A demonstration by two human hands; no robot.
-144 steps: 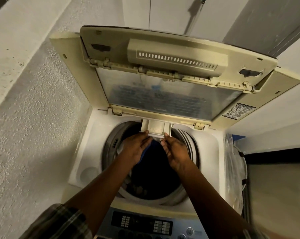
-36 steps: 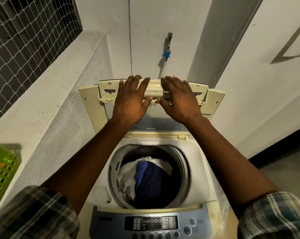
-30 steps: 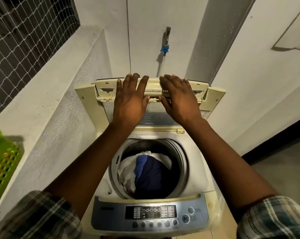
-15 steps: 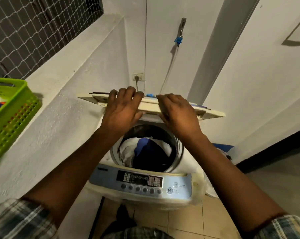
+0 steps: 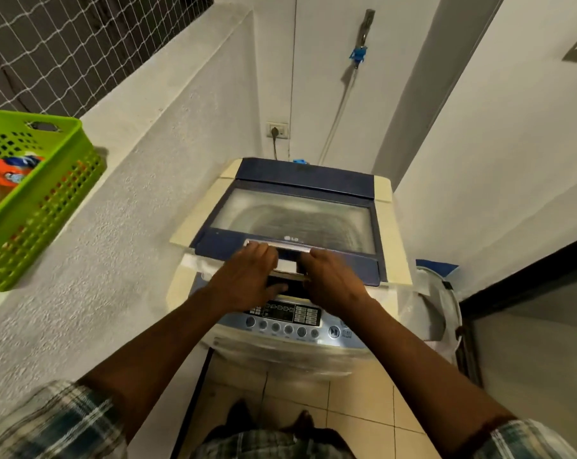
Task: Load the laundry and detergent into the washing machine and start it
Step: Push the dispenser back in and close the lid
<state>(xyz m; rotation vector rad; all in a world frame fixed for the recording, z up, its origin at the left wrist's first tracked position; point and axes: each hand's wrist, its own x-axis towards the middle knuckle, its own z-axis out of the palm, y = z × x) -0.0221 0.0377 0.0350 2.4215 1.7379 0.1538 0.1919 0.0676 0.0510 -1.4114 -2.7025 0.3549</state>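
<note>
While both hands pressed flat on the front lip of the lid (image 5: 292, 223), the washing machine (image 5: 290, 260) stood at twelve o'clock, lid down or nearly so. The left hand (image 5: 247, 279) and right hand (image 5: 333, 279) lay fingers spread, gripping nothing. Seating the lid well probably called for even pressure from both, then a reach to the start button (image 5: 334, 332) at five o'clock of the right hand.
</note>
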